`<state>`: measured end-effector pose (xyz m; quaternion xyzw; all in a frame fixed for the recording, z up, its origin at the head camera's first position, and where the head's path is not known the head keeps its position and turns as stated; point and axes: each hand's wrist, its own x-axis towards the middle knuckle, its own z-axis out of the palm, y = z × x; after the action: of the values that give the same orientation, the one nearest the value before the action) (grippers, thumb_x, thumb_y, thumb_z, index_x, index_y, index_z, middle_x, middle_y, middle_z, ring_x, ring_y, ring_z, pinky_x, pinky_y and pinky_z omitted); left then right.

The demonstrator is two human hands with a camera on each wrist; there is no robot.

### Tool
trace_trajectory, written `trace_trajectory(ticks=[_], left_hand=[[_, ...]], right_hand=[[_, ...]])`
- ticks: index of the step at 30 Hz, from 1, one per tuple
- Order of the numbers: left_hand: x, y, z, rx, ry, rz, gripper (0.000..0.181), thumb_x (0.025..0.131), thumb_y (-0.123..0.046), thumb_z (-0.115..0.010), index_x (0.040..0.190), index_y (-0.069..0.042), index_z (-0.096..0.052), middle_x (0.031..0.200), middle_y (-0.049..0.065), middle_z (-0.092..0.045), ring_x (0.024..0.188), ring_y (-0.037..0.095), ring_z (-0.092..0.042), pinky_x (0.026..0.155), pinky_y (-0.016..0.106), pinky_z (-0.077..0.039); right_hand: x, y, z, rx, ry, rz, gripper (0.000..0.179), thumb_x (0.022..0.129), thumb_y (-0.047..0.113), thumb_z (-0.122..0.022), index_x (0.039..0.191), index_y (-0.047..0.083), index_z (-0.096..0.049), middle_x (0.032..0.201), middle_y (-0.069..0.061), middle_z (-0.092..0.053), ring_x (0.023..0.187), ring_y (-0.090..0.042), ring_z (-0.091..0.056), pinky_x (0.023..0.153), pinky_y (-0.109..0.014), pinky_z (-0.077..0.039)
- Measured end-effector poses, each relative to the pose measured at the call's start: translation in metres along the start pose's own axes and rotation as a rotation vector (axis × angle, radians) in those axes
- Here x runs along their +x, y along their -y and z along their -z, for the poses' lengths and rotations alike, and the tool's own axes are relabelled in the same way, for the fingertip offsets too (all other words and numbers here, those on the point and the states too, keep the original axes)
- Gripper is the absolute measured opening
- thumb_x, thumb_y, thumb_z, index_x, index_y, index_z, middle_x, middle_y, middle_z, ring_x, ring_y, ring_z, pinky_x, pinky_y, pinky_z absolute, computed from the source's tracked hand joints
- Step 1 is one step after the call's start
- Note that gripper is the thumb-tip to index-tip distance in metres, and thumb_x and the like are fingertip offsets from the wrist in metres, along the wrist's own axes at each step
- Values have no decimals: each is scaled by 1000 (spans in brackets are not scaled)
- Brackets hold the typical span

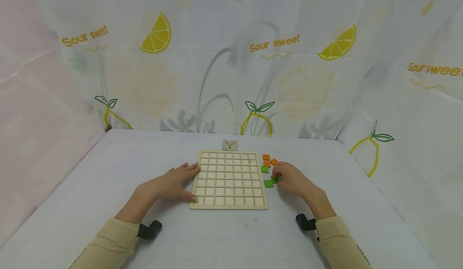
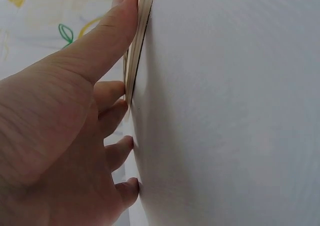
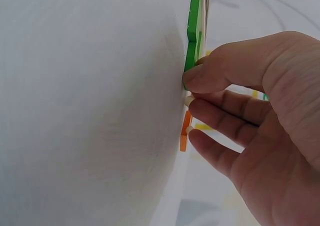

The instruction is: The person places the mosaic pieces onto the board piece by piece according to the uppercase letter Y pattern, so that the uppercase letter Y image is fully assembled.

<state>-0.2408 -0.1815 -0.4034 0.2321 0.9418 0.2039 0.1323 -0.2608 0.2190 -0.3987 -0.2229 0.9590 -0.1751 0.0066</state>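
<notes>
A square wooden grid board (image 1: 228,206) lies flat on the white table. My left hand (image 1: 171,183) rests at its left side with fingers spread, the thumb at the near left corner and the fingertips along the upper left edge. In the left wrist view the thumb (image 2: 102,43) presses against the board's edge (image 2: 140,36). To the right of the board, my right hand (image 1: 294,179) pinches a green square tile (image 1: 275,179) between thumb and index finger, low at the table. Another green tile (image 1: 268,183) lies right beside it. The remaining fingers of this hand extend toward an orange tile (image 3: 185,131).
Farther up lie another green tile (image 1: 265,169) and several orange tiles (image 1: 266,157), close to the board's right edge. A small patterned card (image 1: 230,145) sits behind the board. Printed fabric (image 1: 224,72) hangs around the table's back and sides.
</notes>
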Motion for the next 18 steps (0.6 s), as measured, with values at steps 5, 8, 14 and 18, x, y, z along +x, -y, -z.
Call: trace_trajectory(ticks=[5, 8, 14, 18], left_hand=[[0, -1, 0, -6, 3, -3, 108, 76, -58, -78, 157, -8, -27, 166, 12, -22, 153, 45, -12, 117, 71, -12], [1, -2, 0, -8, 9, -4, 108, 76, -58, -78, 157, -8, -27, 166, 12, -22, 153, 46, -12, 117, 72, -12], [2, 0, 1, 16, 11, -6, 107, 77, -57, -78, 157, -7, -28, 166, 12, -22, 153, 46, -13, 117, 72, -13], [2, 0, 1, 13, 11, -4, 106, 77, -56, -78, 157, -7, -28, 166, 13, -23, 153, 46, -13, 117, 72, -13]], right_hand=[[1, -1, -1, -2, 2, 3, 28, 71, -13, -58, 82, 12, -65, 87, 0, -60, 86, -17, -53, 83, -39, -50], [1, -2, -2, 3, 5, -5, 27, 71, -12, -59, 82, 12, -64, 86, 0, -59, 85, -17, -52, 80, -37, -49], [2, -1, -1, 24, 9, -23, 25, 72, -10, -59, 83, 11, -63, 86, -2, -57, 82, -18, -49, 76, -34, -45], [2, -1, -1, 20, 3, -30, 23, 73, -9, -60, 83, 12, -63, 86, -2, -56, 82, -18, -48, 76, -34, -44]])
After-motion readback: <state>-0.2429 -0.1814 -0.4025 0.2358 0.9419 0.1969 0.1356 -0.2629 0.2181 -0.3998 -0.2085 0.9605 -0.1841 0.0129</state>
